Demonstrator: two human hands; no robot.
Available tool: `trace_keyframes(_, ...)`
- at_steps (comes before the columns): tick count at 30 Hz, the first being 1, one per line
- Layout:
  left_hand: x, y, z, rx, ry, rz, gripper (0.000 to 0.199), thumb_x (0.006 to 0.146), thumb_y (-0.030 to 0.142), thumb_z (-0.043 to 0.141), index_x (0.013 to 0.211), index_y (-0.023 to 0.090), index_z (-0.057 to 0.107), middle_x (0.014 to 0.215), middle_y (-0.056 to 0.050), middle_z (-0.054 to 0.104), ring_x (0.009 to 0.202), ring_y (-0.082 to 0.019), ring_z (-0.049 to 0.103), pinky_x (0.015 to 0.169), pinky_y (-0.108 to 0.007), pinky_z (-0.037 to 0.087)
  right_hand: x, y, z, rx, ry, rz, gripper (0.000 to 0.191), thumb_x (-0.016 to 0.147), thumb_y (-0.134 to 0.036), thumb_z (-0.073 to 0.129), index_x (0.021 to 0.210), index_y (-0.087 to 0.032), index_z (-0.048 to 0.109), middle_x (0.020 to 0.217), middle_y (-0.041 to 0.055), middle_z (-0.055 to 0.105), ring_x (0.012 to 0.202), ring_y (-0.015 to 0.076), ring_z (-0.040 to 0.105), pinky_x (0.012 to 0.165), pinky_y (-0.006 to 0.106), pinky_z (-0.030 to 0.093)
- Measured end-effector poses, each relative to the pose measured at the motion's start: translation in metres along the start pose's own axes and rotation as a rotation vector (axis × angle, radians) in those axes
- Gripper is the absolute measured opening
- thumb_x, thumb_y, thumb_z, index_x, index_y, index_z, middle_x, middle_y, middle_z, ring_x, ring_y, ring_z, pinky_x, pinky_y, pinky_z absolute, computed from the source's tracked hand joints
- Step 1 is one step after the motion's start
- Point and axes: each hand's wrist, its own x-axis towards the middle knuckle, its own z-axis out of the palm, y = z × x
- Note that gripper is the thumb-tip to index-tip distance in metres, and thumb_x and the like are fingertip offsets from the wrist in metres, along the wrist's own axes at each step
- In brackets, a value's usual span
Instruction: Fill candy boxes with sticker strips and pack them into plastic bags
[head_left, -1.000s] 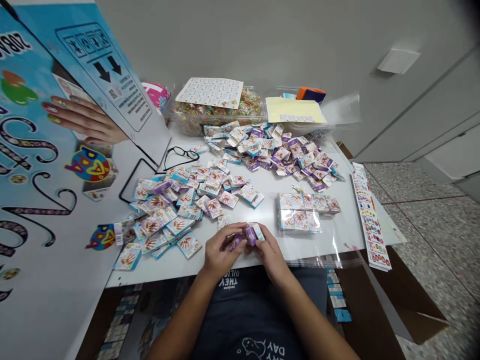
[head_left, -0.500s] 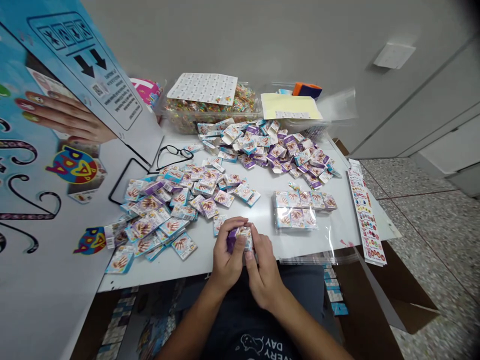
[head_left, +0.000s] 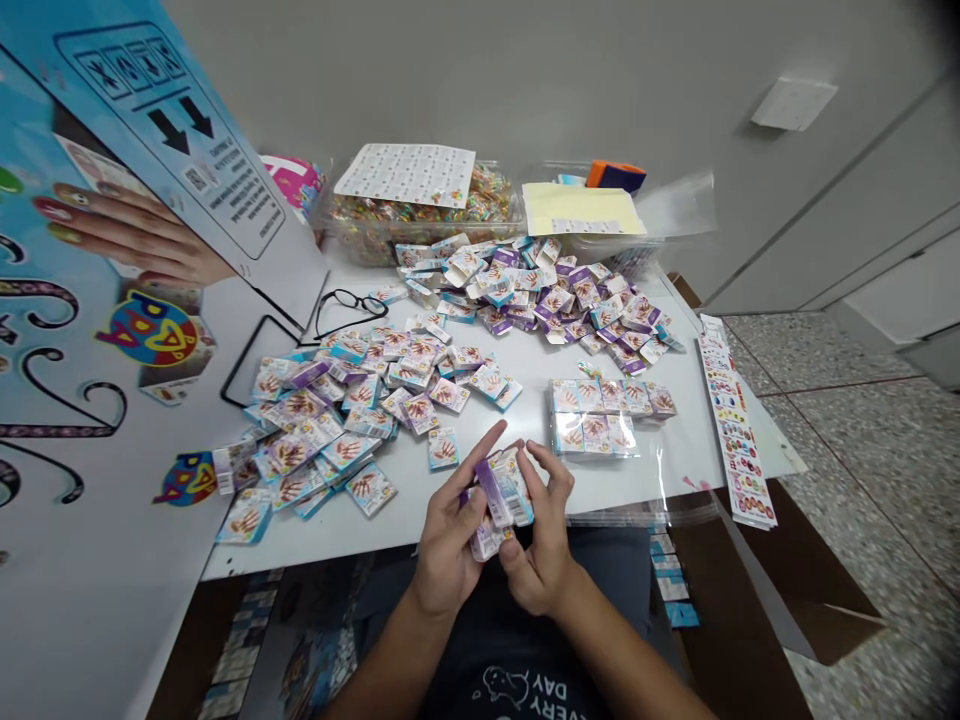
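Observation:
Between my two hands, over the table's front edge, are a few small printed boxes [head_left: 507,492], purple and light blue with a hand picture. My left hand [head_left: 448,535] grips them from the left, thumb on the lower box and index finger stretched out. From the right, my right hand [head_left: 541,535] holds the blue-sided box between fingers and thumb. Just beyond lies a single small box [head_left: 443,448]. To the left spreads a heap of similar boxes [head_left: 322,425]. A clear bag [head_left: 592,455] with boxes lined up in two rows lies to the right.
At the back, opened boxes [head_left: 555,290] are piled before a clear tub of small colourful packets [head_left: 435,225] and another tub under yellow paper [head_left: 583,210]. Glasses [head_left: 351,305] lie by a large printed display [head_left: 150,300]. Sticker strips [head_left: 735,430] hang over the right edge.
The boxes in my hands have turned and come slightly apart, showing their sides. My fingers have opened out from a tight clasp, and my right hand has shifted a little rightward.

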Motion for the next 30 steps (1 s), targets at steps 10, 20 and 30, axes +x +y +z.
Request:
trace_keyframes(10, 0.01, -0.012, -0.003, 0.124, 0.264, 0.097, 0.049, 0.095, 0.056, 0.06, 0.127, 0.02, 0.07, 0.125, -0.013, 0.073, 0.107, -0.024, 0.073, 0.093, -0.032, 0.058, 0.012, -0.004, -0.025, -0.08, -0.346, -0.118, 0.085, 0.099, -0.039, 0.056, 0.165, -0.018, 0.007, 0.149, 0.022, 0.038, 0.137, 0.0353, 0.042, 0.106, 0.055, 0.048)
trace_keyframes(20, 0.014, -0.017, -0.014, -0.122, 0.017, -0.169, 0.048, 0.073, 0.049, 0.087, 0.112, 0.021, 0.079, 0.136, -0.013, 0.068, 0.117, -0.03, 0.07, 0.099, -0.036, 0.058, 0.012, -0.014, -0.038, -0.257, -0.31, -0.104, 0.085, 0.098, -0.034, 0.06, 0.163, -0.01, 0.012, 0.144, 0.0258, 0.044, 0.135, 0.0367, 0.046, 0.101, 0.053, 0.052)
trace_keyframes(30, 0.008, -0.019, 0.006, 0.008, 0.019, -0.264, 0.041, 0.083, 0.046, 0.08, 0.112, 0.018, 0.079, 0.122, -0.016, 0.074, 0.102, -0.028, 0.076, 0.091, -0.035, 0.062, -0.01, -0.03, -0.039, -0.54, 0.026, -0.109, 0.053, 0.088, -0.022, 0.063, 0.139, -0.01, 0.053, 0.126, 0.0196, 0.06, 0.111, 0.0324, 0.056, 0.093, 0.05, 0.046)
